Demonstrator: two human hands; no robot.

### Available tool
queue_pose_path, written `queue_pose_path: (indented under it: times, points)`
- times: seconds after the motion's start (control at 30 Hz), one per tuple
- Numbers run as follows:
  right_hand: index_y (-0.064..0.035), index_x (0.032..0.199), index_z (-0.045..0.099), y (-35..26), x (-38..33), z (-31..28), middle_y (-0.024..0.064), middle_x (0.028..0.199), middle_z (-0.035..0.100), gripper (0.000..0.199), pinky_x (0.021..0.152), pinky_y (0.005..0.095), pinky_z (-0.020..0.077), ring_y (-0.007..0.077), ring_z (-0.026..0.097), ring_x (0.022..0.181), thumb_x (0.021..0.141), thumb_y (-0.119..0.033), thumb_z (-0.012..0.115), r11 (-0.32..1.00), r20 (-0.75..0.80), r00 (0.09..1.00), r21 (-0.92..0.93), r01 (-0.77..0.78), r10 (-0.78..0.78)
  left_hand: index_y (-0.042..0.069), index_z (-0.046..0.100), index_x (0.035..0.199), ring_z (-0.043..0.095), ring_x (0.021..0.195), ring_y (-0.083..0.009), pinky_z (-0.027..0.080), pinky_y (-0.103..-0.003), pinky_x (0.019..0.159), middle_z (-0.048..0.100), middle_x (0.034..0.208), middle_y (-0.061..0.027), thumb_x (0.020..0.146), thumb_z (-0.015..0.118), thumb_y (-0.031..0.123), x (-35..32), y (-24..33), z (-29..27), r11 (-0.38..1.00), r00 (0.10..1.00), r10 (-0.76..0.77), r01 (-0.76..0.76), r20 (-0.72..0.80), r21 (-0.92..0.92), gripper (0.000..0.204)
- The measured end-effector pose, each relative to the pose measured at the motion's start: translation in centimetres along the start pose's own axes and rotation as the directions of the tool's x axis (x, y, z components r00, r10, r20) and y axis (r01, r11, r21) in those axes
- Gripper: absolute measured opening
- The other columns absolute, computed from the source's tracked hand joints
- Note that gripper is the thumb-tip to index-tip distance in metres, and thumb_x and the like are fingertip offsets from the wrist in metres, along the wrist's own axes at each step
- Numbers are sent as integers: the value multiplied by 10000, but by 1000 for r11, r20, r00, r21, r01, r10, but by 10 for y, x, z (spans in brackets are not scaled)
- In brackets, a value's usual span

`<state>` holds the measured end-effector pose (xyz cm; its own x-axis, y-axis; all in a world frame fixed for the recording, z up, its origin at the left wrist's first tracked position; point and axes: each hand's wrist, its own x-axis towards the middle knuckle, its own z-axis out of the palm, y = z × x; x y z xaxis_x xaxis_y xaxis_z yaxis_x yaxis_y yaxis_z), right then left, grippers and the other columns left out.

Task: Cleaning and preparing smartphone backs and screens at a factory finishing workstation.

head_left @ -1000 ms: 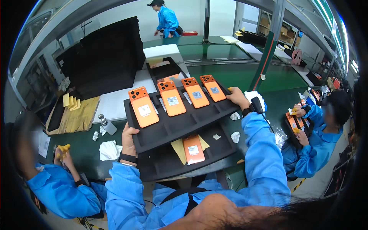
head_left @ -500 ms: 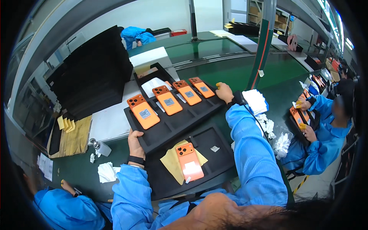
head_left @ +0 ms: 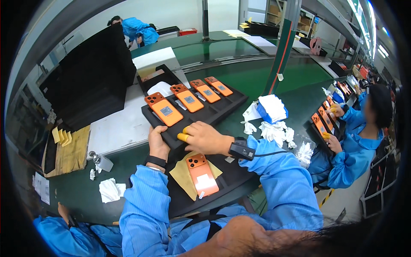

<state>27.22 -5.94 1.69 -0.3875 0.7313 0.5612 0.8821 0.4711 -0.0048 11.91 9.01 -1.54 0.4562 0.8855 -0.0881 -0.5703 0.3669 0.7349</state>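
A black foam tray lies tilted across the bench, with several orange phones in a row along its far side, camera ends facing away and a label on each back. My left hand is closed on its near left corner, thumb on top. Beside it, my right hand, with yellow finger cots, is curled with its fingertips against the tray's near edge. Closer to me, another orange phone rests on a yellow sheet in a lower black tray, partly hidden by my right arm.
Tall stacked black trays stand at the left by a spray bottle and white wipes. On the right are a blue-and-white packet of wipes, crumpled wipes and a co-worker handling orange phones. A green post rises behind.
My right hand has left the upper tray's right end and come to its near edge beside my left hand. That tray has shifted away from me, off the lower phone.
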Motion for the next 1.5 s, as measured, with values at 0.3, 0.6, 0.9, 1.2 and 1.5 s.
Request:
queue_pose_path:
  times: [0.3,0.6,0.9,1.2,1.5]
  points:
    - [-82,955,665,40,-21,3,65,935,603,312,735,372,541,253,622,914,834,-364,721,934,25,972,-282,-219,236,51,518,1318,664,1013,-225,554,-367,849,659,1178,-118,1010,553,219,-39,18,0,874,931,-334,247,149,418,353]
    - [-92,1030,672,124,-57,11,76,1034,632,318,771,399,553,282,624,1004,870,-366,699,729,48,811,-471,-496,583,-40,650,1167,664,828,-111,535,-256,768,713,942,-74,938,686,128,-128,29,-63,658,908,-341,45,244,752,286]
    - [-71,1044,689,179,-91,29,95,1082,657,287,783,418,568,326,632,1003,853,-281,732,541,6,646,-551,-635,764,-25,707,1042,721,850,-168,565,-281,761,745,945,-121,938,617,40,-214,34,-101,529,975,93,-219,200,820,152]
    - [-34,1158,624,185,-74,47,167,1148,623,310,889,438,557,354,638,1087,853,-85,630,384,18,432,-494,-780,902,-12,722,962,714,865,-246,561,-322,753,735,960,-139,861,633,-26,-263,18,-126,355,926,341,-288,164,889,135]
    - [-29,1261,614,122,-18,76,206,1284,591,434,946,455,520,386,608,1143,828,-35,584,757,17,772,-208,-619,636,30,730,913,687,852,-309,542,-375,760,735,951,-121,800,648,-18,-252,18,-125,124,843,391,-446,370,886,148]
